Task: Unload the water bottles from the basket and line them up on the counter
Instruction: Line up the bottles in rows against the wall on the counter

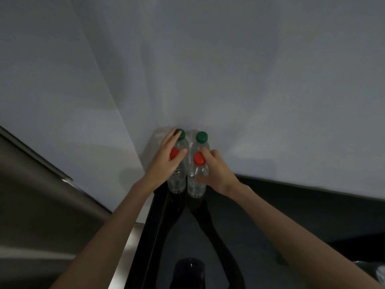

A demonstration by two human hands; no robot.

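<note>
Farthest out from the wall [229, 80], at the bottom edge of the view, sits a dark rounded thing [189, 272]; it is too dim to say what it is. It rests on the glossy black desk [291, 215], whose surface mirrors both forearms reaching toward the wall.

Closer to the wall, two clear water bottles with red caps stand upright side by side, touching or nearly so. The left hand [166, 161] lies over the top of the left red-capped bottle [177, 182]. Its fingers are stretched out, with the thumb spread apart from them. The red cap shows in the fork between thumb and forefinger, and the fingertips reach the green cap of the bottle behind. The right hand [216, 172] grips the right red-capped bottle [195, 188] at its shoulder. The forefinger curls against the cap and the thumb presses on the body lower down.

Right behind these, up against the wall, stand the left green-capped bottle [180, 136] and the right green-capped bottle [201, 137], also upright and side by side. The four bottles make two short rows running out from the wall.

A pale, see-through shape [154, 147] sits against the wall beside the left green-capped bottle; I cannot tell what it is. A grey panel [41, 205] stands out from the wall past the desk's left end.
</note>
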